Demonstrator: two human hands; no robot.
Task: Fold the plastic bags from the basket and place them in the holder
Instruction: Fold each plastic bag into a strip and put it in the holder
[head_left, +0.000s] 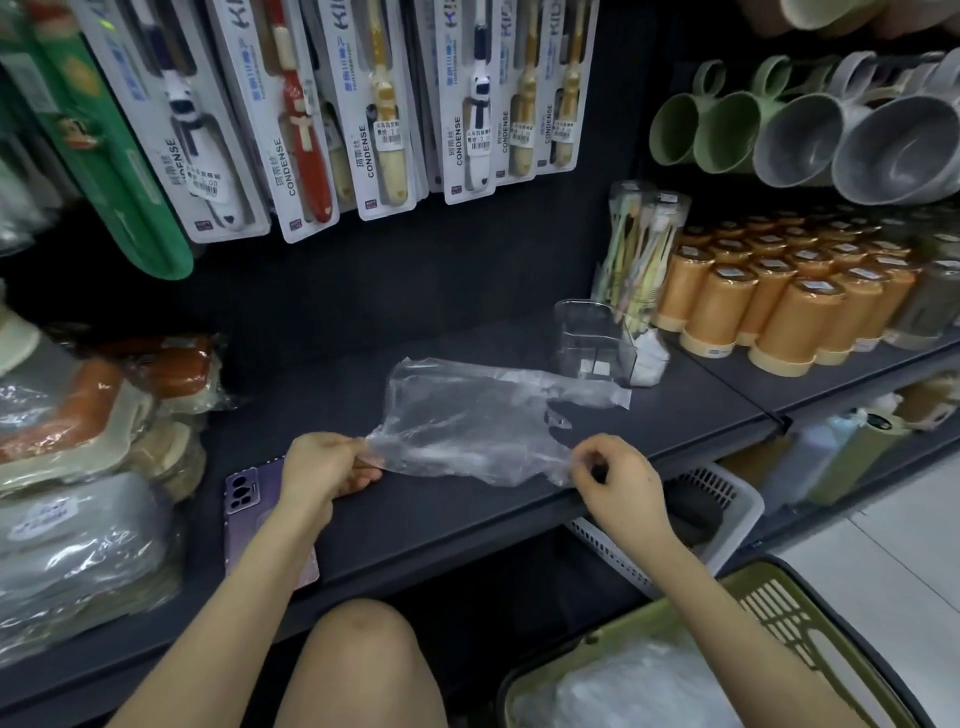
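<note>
One clear plastic bag (467, 415) lies crumpled but spread on the dark shelf (415, 519), its handle end pointing toward the transparent holder (592, 338) standing just beyond it. The left hand (322, 467) pinches the bag's near left corner between thumb and fingers, and the right hand (618, 480) pinches the near right edge, so both are clamped on the film. The fold looks barely begun. Doing it well probably means drawing the near edge taut, smoothing the wrinkles flat against the shelf, then folding lengthwise into a strip narrow enough for the holder's slot. Thin film of this kind is likely to spring open unless each crease is pressed. More bags (623, 686) wait in the green basket (779, 613) at lower right. A purple phone (249, 488) lies beneath the left forearm. Hanging toothbrush packs (291, 166) above read "CONDENSE", with "KID" partly visible at the top. Their price stickers are too small to read.
</note>
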